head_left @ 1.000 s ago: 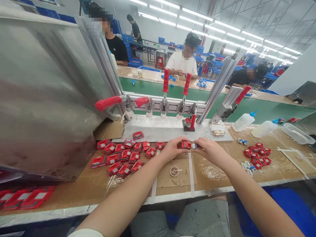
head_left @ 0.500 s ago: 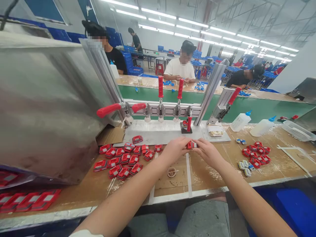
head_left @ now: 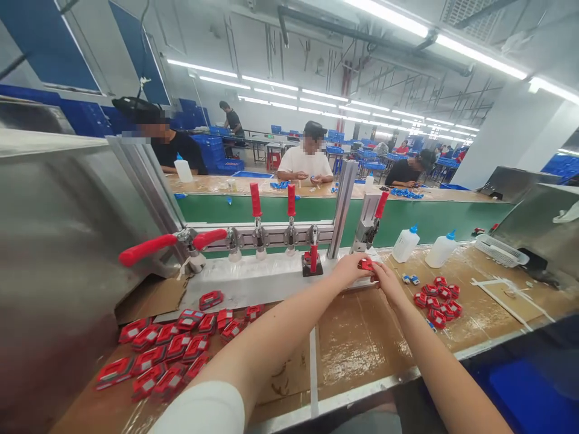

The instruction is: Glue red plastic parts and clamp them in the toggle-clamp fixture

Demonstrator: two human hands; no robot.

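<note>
Worked at brown bench (head_left: pixel 353 343), facing metal clamp frame (head_left: pixel 342 208). Had big red pile (head_left: pixel 169 346) to left, toggle clamp (head_left: pixel 367 232) ahead, smaller red cluster (head_left: pixel 444 293) to right. Had left hand (head_left: pixel 350 270) and right hand (head_left: pixel 386 286) close together, narrowed, pinching red part (head_left: pixel 366 265) at fingertips, in front of toggle clamp. Had blue-and-white pieces (head_left: pixel 415 279) lying unheld near red cluster. Judged mid-batch: had red part in work, not yet set down. Couldn't sort done from waiting in pile and cluster, too small to read.

We see a smooth, plastic-looking red piece (head_left: pixel 367 265), glossy red plastic clamp handles (head_left: pixel 256 200), a dull metal frame (head_left: pixel 342 208), translucent plastic bottles (head_left: pixel 406 246), matt brown cardboard (head_left: pixel 151 298) and a shiny-surfaced desk (head_left: pixel 357 361).
</note>
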